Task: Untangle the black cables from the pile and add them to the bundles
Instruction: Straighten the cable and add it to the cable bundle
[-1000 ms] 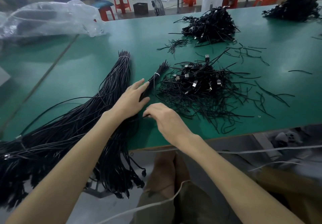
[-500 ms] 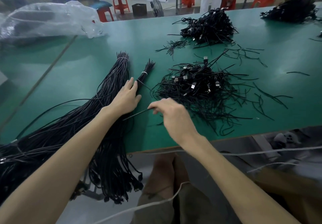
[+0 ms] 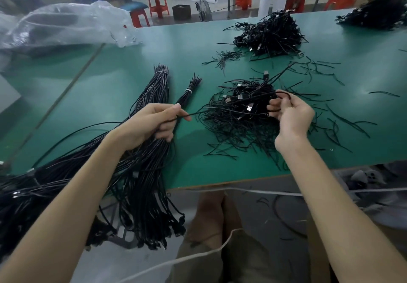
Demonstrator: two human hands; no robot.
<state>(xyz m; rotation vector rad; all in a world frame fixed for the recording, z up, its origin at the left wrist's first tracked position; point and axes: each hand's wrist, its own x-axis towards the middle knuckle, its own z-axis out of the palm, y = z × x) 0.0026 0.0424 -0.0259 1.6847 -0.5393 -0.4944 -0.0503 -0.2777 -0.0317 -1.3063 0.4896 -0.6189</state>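
A tangled pile of black cables (image 3: pixel 240 110) with USB plugs lies on the green table (image 3: pixel 123 84). My right hand (image 3: pixel 290 115) is raised over the pile's right side and pinches a looped cable. My left hand (image 3: pixel 152 124) grips the end of a single black cable (image 3: pixel 198 113) that runs out of the pile. Beneath my left hand lie the long tied bundles (image 3: pixel 154 97), which stretch from the table's middle down over its front edge. A thin tied bundle (image 3: pixel 187 94) lies beside the thick one.
Two more cable heaps sit further back, one (image 3: pixel 273 35) behind the pile and one (image 3: pixel 374 16) at the far right. Loose cable offcuts (image 3: pixel 343 124) are scattered right of the pile. A crumpled clear plastic bag (image 3: pixel 66 27) lies at the back left.
My right hand has moved from the table's front to the pile's right side and lifted a cable loop. My left hand has left the bundle and now grips a cable end.
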